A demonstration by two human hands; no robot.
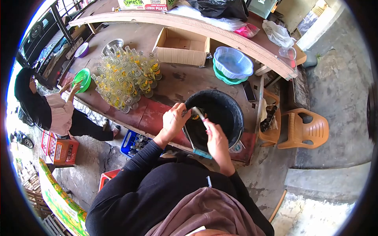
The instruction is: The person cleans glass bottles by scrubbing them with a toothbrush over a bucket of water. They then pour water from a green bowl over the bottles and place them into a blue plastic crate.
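Over the black bucket (238,118), my left hand (176,120) is closed around a glass bottle (196,117), mostly hidden by the fingers, with a bit of yellow print showing. My right hand (217,142) grips a slim pale brush-like tool (199,113) with a pinkish handle end. Its far end meets the bottle close to my left fingers. Dark shade fills the bucket below both hands. To the left on the table stands a dense group of clear glass bottles (125,76) with yellow and black print.
Behind the bucket are stacked plastic baskets (233,63), a phone (249,91) and an open cardboard box (182,47). At left, a person (59,106) handles a green basin (82,80). A blue crate (136,142) sits below the table edge; plastic chairs (303,128) stand right.
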